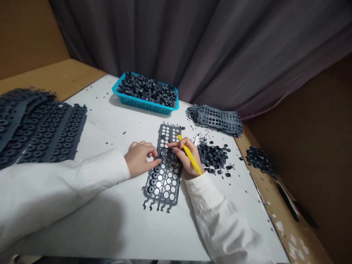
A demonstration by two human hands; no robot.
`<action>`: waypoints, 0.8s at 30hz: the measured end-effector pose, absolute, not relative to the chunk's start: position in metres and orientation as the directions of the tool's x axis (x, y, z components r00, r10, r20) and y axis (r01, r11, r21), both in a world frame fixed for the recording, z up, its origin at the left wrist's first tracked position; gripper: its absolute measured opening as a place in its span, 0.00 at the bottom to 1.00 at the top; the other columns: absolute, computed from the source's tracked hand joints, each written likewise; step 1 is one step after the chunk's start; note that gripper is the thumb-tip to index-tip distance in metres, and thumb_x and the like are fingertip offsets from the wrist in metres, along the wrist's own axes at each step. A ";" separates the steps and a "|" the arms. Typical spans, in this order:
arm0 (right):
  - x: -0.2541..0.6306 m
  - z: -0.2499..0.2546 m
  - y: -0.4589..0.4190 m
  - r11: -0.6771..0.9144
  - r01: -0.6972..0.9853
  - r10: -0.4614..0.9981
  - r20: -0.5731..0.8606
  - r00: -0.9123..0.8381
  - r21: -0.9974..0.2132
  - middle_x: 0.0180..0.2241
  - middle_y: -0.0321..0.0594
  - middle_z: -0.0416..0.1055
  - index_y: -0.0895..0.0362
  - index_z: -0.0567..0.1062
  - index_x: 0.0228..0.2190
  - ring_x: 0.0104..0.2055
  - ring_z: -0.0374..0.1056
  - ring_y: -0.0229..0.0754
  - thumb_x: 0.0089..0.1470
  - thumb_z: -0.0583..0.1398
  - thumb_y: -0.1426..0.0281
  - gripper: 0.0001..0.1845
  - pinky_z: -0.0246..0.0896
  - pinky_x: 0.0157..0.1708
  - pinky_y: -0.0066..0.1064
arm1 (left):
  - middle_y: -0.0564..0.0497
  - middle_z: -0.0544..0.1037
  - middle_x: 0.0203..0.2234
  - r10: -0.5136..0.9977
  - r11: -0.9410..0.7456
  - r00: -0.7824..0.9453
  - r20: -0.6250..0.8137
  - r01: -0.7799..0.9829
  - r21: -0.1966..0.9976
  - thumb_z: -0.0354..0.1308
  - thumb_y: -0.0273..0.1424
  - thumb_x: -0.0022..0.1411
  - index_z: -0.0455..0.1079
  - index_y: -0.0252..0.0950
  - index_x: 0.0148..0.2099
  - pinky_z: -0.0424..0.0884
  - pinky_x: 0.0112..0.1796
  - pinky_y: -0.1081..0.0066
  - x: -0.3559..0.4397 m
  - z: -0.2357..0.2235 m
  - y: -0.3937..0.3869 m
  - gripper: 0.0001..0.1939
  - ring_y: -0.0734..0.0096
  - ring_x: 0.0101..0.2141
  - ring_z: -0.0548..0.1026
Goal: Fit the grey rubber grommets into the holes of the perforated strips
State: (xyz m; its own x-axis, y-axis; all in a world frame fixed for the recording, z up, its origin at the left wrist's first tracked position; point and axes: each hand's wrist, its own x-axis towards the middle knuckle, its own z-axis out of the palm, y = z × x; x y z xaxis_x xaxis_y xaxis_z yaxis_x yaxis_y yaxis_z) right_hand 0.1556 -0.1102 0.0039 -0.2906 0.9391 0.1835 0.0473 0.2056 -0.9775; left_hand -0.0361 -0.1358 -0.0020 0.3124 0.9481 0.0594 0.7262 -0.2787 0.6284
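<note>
From the head view, a dark grey perforated rubber sheet [165, 179] lay on the white counter [96, 128], its long axis running far to near, slightly tilted. The left hand [139, 159] sat curled at its left edge, fingertips touching it. The right hand [187, 156], over its right edge, pinched a yellow pencil-like tool [190, 154], beside a heap of dark rubber pieces [212, 156].

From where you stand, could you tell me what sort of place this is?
Probably a makeshift piecework bench for trimming moulded parts: a punched dark grey sheet, a blue plastic basket of loose rings, and stacked sheets at the left.
</note>
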 end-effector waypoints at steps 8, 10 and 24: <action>0.152 0.014 -0.139 0.017 -0.114 0.996 0.027 -0.089 -0.993 0.37 0.44 0.75 0.57 0.72 0.42 0.38 0.72 0.43 0.54 0.54 0.57 0.19 0.66 0.41 0.36 | 0.53 0.71 0.28 0.856 -0.497 0.481 0.191 0.660 0.563 0.55 0.32 0.55 0.67 0.36 0.33 0.61 0.37 0.67 -0.041 0.005 -0.135 0.05 0.68 0.33 0.68; 0.152 0.010 -0.148 -0.055 -0.111 0.997 -0.048 -0.067 -0.992 0.34 0.43 0.76 0.58 0.73 0.37 0.35 0.73 0.42 0.49 0.61 0.61 0.15 0.68 0.37 0.34 | 0.52 0.72 0.28 0.837 -0.508 0.522 0.164 0.631 0.586 0.54 0.32 0.55 0.68 0.36 0.35 0.63 0.36 0.69 -0.042 0.004 -0.134 0.05 0.68 0.33 0.68; 0.140 -0.009 -0.147 -0.078 0.154 0.995 -0.087 -0.050 -0.985 0.18 0.32 0.69 0.57 0.67 0.22 0.20 0.67 0.36 0.42 0.56 0.71 0.02 0.63 0.21 0.25 | 0.50 0.75 0.31 0.783 -0.581 0.617 0.075 0.683 0.444 0.54 0.31 0.55 0.73 0.36 0.36 0.66 0.38 0.69 -0.041 0.018 -0.114 0.08 0.66 0.36 0.72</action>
